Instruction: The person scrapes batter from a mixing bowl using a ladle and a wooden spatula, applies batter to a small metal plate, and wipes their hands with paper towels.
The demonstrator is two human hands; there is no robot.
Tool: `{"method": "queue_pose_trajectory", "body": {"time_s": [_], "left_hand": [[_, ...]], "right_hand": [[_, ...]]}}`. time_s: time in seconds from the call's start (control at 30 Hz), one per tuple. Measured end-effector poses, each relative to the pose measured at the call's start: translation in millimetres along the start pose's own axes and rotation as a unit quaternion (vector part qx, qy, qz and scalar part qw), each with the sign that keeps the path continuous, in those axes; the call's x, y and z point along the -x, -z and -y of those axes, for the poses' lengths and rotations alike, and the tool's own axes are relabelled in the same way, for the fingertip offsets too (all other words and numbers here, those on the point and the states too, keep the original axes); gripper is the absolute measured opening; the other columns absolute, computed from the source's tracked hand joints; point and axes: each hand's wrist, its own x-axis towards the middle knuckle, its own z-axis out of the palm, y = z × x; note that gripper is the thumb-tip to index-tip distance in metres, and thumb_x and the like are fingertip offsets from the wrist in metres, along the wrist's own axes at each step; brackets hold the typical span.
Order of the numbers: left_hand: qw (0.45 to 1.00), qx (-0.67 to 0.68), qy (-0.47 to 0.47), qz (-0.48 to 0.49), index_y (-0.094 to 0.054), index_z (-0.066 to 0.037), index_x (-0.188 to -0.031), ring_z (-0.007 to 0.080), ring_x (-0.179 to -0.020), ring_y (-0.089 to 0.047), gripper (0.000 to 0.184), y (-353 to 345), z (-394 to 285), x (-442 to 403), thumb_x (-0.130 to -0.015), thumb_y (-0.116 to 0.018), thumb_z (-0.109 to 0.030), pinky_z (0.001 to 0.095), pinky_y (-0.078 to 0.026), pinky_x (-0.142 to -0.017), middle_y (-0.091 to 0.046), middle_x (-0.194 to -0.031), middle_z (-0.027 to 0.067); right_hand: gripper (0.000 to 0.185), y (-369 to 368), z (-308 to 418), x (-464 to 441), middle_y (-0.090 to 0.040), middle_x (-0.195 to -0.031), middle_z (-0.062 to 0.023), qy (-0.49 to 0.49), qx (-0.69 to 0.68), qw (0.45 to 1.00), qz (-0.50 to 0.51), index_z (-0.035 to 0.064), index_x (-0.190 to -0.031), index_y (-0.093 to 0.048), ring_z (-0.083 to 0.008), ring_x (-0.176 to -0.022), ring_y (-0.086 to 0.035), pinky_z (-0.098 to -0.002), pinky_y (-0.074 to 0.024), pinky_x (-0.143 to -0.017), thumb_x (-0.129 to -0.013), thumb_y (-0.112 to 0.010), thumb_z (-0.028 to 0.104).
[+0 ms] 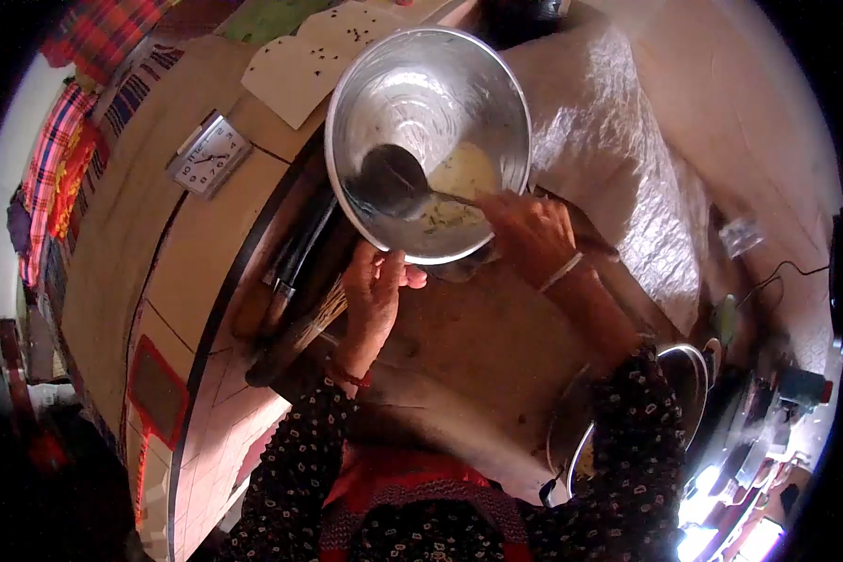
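We've got our left hand [373, 292] curled snugly on the near rim of a wide, round, shiny steel bowl [363, 108] — probably steadying it. Our right hand [531, 234] is wrapped tight round a dark, round metal ladle [391, 178], scoop to the left inside. Pale yellow, green-flecked liquid [464, 173] pools right — likely because the bowl's tilted.
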Motion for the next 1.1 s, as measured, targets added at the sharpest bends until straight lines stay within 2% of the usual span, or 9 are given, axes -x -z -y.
{"method": "queue_pose_trajectory", "body": {"time_s": [0.1,0.23,0.43,0.5,0.7,0.83,0.9,1.0,1.1], "left_hand": [[1.000,-0.021,-0.019,0.002,-0.051,0.000,-0.105,0.0166,-0.060,-0.062,0.023,-0.2,-0.3,0.8,-0.091,-0.051,-0.017,0.0293,-0.054,-0.057,-0.064,-0.081,0.0107],[0.999,-0.034,-0.024,0.001,-0.051,0.001,-0.104,0.0164,-0.061,-0.063,0.024,-0.7,-2.9,-1.2,-0.091,-0.052,-0.018,0.0296,-0.054,-0.058,-0.063,-0.081,0.0113],[1.000,0.023,0.008,-0.009,-0.051,0.002,-0.098,0.0122,-0.064,-0.061,0.016,-2.4,-8.8,6.2,-0.089,-0.053,-0.011,0.0248,-0.052,-0.060,-0.061,-0.081,0.0082],[0.996,-0.007,0.075,-0.043,-0.051,0.001,-0.098,0.0135,-0.067,-0.061,0.016,-0.8,-7.8,12.3,-0.089,-0.054,-0.013,0.0246,-0.052,-0.062,-0.059,-0.083,0.0089],[0.987,-0.162,-0.008,0.019,-0.052,0.001,-0.101,0.0168,-0.081,-0.059,0.020,15.6,30.0,32.1,-0.086,-0.057,-0.012,0.0301,-0.049,-0.068,-0.058,-0.088,0.0092],[0.975,-0.219,0.020,0.030,-0.052,0.001,-0.103,0.0219,-0.086,-0.058,0.023,12.0,30.7,43.5,-0.083,-0.059,-0.010,0.0342,-0.047,-0.073,-0.057,-0.092,0.0110],[0.923,-0.364,-0.120,0.044,-0.052,0.001,-0.105,0.0304,-0.090,-0.056,0.026,15.9,45.6,47.4,-0.082,-0.060,-0.008,0.0385,-0.046,-0.079,-0.056,-0.095,0.0147],[0.889,-0.394,-0.225,0.061,-0.051,0.001,-0.107,0.0370,-0.097,-0.051,0.029,15.2,54.5,54.2,-0.081,-0.060,-0.008,0.0417,-0.043,-0.084,-0.053,-0.104,0.0186],[0.854,-0.460,-0.221,0.100,-0.050,0.003,-0.108,0.0377,-0.102,-0.048,0.032,12.2,57.3,61.4,-0.081,-0.060,-0.009,0.0419,-0.042,-0.088,-0.049,-0.112,0.0204]], "right_hand": [[0.014,-10.2,-19.5,14.8,-0.063,-0.082,-0.0105,-0.017,0.041,0.996,0.071,0.0081,-0.090,-0.059,-0.0281,-0.074,-0.064,-0.0407,-0.0500,-0.061,-0.077,-0.054,0.009],[0.010,-1.5,-32.6,19.9,-0.063,-0.078,-0.0122,-0.020,0.058,0.997,0.048,0.0081,-0.086,-0.059,-0.0295,-0.070,-0.064,-0.0414,-0.0502,-0.056,-0.077,-0.054,0.008],[0.024,-42.4,-17.2,51.7,-0.062,-0.084,-0.0176,-0.156,-0.159,0.973,-0.057,0.0049,-0.103,-0.060,-0.0372,-0.077,-0.060,-0.0423,-0.0485,-0.064,-0.081,-0.054,0.010],[0.024,-58.0,-10.5,65.9,-0.062,-0.085,-0.0178,-0.175,-0.189,0.964,-0.062,0.0044,-0.103,-0.060,-0.0365,-0.077,-0.061,-0.0410,-0.0486,-0.064,-0.081,-0.055,0.011],[0.021,-85.0,-7.8,89.4,-0.064,-0.087,-0.0160,-0.228,-0.266,0.929,-0.117,0.0098,-0.102,-0.060,-0.0340,-0.074,-0.062,-0.0401,-0.0492,-0.062,-0.085,-0.058,0.022],[0.022,-87.4,-18.3,98.3,-0.064,-0.086,-0.0159,-0.258,-0.254,0.931,-0.044,0.0095,-0.102,-0.061,-0.0346,-0.074,-0.062,-0.0415,-0.0490,-0.063,-0.083,-0.059,0.022],[0.023,-93.5,-27.6,102.5,-0.064,-0.086,-0.0161,-0.254,-0.248,0.935,-0.027,0.0096,-0.102,-0.061,-0.0345,-0.074,-0.062,-0.0421,-0.0490,-0.063,-0.082,-0.060,0.022],[0.025,-105.1,-38.6,104.6,-0.064,-0.086,-0.0166,-0.221,-0.183,0.958,-0.030,0.0101,-0.103,-0.061,-0.0336,-0.075,-0.062,-0.0433,-0.0489,-0.066,-0.080,-0.062,0.020],[0.027,-113.1,-41.9,102.8,-0.065,-0.087,-0.0150,-0.230,-0.127,0.963,-0.054,0.0111,-0.102,-0.063,-0.0313,-0.080,-0.062,-0.0429,-0.0492,-0.067,-0.076,-0.063,0.018]]}}
